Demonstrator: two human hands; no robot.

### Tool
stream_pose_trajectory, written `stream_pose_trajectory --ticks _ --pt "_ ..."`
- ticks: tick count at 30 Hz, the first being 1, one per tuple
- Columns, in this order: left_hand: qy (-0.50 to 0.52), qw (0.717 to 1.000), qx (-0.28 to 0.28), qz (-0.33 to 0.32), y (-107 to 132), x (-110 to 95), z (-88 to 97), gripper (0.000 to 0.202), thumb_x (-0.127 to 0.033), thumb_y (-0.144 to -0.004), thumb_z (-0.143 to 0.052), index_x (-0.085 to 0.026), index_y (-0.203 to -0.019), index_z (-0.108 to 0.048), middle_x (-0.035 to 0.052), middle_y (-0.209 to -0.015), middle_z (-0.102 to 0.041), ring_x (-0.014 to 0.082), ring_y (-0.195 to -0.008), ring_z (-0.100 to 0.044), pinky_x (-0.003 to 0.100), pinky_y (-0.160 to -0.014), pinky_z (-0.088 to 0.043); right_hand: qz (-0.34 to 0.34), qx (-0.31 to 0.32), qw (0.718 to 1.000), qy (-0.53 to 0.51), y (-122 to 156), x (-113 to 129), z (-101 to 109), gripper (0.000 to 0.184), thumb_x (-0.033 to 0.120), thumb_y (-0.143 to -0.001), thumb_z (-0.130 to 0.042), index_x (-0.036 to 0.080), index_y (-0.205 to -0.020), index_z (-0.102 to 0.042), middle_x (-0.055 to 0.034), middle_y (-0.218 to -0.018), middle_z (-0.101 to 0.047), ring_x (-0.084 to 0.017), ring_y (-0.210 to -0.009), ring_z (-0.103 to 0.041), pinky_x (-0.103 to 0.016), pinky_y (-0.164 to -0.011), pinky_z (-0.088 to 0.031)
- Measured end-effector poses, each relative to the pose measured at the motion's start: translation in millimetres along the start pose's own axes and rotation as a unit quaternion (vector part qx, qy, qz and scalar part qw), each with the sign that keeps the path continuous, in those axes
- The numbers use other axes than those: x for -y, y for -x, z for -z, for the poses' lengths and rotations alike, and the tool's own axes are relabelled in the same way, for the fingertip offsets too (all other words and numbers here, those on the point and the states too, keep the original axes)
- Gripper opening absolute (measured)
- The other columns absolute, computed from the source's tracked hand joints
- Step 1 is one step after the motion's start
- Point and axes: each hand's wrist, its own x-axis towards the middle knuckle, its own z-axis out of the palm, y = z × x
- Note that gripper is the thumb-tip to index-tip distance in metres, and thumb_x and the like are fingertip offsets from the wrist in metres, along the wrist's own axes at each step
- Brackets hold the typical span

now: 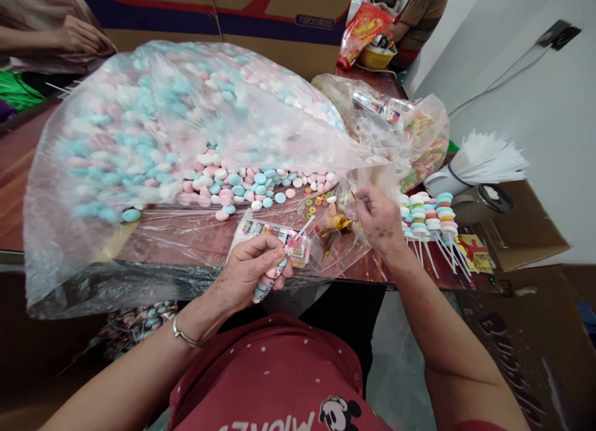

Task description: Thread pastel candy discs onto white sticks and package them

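My left hand (251, 272) is closed round a white stick threaded with pink, white and blue candy discs (269, 277), the stick's tip pointing up to the right. My right hand (379, 220) reaches into the mouth of a big clear plastic bag (153, 133), its fingers pinched on something I cannot make out. Loose pastel candy discs (251, 186) fill the bag, and small coloured rings (315, 202) lie by my right fingers. A printed wrapper (274, 232) lies just above my left hand.
Finished candy sticks (431, 217) lie to the right, beside a bundle of white sticks (484, 158) in a holder. A second bag of coloured candy (419, 139) sits behind. A cardboard box (279, 21) stands at the back. Other people's hands show at top left (79, 36) and top right.
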Motion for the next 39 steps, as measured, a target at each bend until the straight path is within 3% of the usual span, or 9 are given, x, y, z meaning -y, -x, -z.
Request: stream_pose_trajectory --ticks 3,6,9,16,22,25,29,34,39 --pt "0.001 1.0 0.02 -0.009 0 4 -8.5 0.03 -0.04 -0.074 -0.075 -0.016 -0.072 -0.056 0.0017 -0.06 -0.068 0.0093 -0.043 -0.055 0.018 -0.04 -0.035 -0.049 0.029 0.962 -0.266 11 9 -14 0.035 0.023 -0.081 -0.05 0.02 -0.115 -0.053 0.0017 -0.074 -0.062 -0.015 -0.064 -0.06 -0.027 -0.06 -0.047" --pt "0.001 0.999 0.033 -0.023 -2 6 -17.1 0.029 -0.04 -0.075 -0.074 -0.015 -0.074 -0.058 0.0023 -0.062 -0.068 0.0087 -0.044 -0.056 0.018 -0.042 -0.037 -0.06 0.098 0.91 -0.399 28 24 -30 0.021 0.028 -0.079 -0.056 0.02 -0.099 -0.057 0.0037 -0.069 -0.06 -0.012 -0.06 -0.057 -0.025 -0.058 -0.046" --pt "-0.013 0.999 0.027 -0.012 -6 4 -19.5 0.031 -0.041 -0.074 -0.074 -0.016 -0.074 -0.056 0.0015 -0.061 -0.068 0.0078 -0.043 -0.055 0.017 -0.042 -0.039 -0.065 0.134 0.894 -0.422 43 35 -40 0.016 0.032 -0.077 -0.06 0.02 -0.087 -0.057 0.0038 -0.069 -0.06 -0.012 -0.062 -0.057 -0.025 -0.06 -0.046" --pt "-0.041 0.998 0.003 0.054 -13 9 -12.3 0.038 -0.042 -0.07 -0.075 -0.019 -0.088 -0.052 -0.001 -0.058 -0.067 0.0085 -0.041 -0.054 0.015 -0.039 -0.038 -0.046 0.191 0.911 -0.363 56 45 -44 0.029 0.024 -0.072 -0.063 0.021 -0.097 -0.048 0.0043 -0.075 -0.059 -0.011 -0.066 -0.055 -0.024 -0.061 -0.044" --pt "-0.037 0.998 -0.033 0.027 -13 13 -10.1 0.032 -0.04 -0.07 -0.076 -0.016 -0.076 -0.055 -0.0005 -0.058 -0.066 0.0074 -0.042 -0.055 0.015 -0.04 -0.039 -0.066 0.234 0.859 -0.45 58 53 -45 0.032 0.025 -0.075 -0.06 0.022 -0.102 -0.043 0.0051 -0.074 -0.06 -0.012 -0.064 -0.059 -0.024 -0.06 -0.045" --pt "-0.029 0.998 -0.059 0.013 -15 12 -7.6 0.033 -0.04 -0.07 -0.076 -0.016 -0.073 -0.055 0.0 -0.06 -0.068 0.007 -0.041 -0.055 0.014 -0.039 -0.037 -0.068 0.229 0.884 -0.402 63 54 -40 0.023 0.028 -0.08 -0.058 0.02 -0.1 -0.051 0.004 -0.072 -0.06 -0.011 -0.064 -0.056 -0.023 -0.061 -0.043" --pt "-0.027 0.997 -0.074 -0.006 -17 14 -6.2 0.031 -0.038 -0.071 -0.076 -0.016 -0.073 -0.056 0.0003 -0.061 -0.068 0.0062 -0.042 -0.056 0.013 -0.038 -0.037 -0.052 0.239 0.923 -0.296 71 55 -32 0.016 0.029 -0.085 -0.05 0.018 -0.078 -0.059 0.0039 -0.064 -0.053 -0.009 -0.057 -0.046 -0.023 -0.056 -0.036" --pt "-0.025 0.997 -0.078 -0.009 -18 15 -8.8 0.031 -0.038 -0.069 -0.077 -0.015 -0.073 -0.056 0.0007 -0.06 -0.068 0.0068 -0.042 -0.056 0.013 -0.038 -0.038 -0.051 0.231 0.925 -0.297 74 58 -34 0.018 0.026 -0.083 -0.048 0.018 -0.07 -0.056 0.0052 -0.058 -0.047 -0.009 -0.055 -0.042 -0.023 -0.054 -0.032" --pt "-0.022 0.997 -0.067 0.019 -18 15 -11.9 0.031 -0.038 -0.067 -0.077 -0.015 -0.073 -0.056 -0.0003 -0.059 -0.067 0.0064 -0.04 -0.055 0.013 -0.038 -0.038 -0.059 0.191 0.924 -0.326 74 60 -41 0.017 0.023 -0.081 -0.047 0.018 -0.066 -0.053 0.0033 -0.064 -0.056 -0.009 -0.059 -0.046 -0.022 -0.058 -0.036"
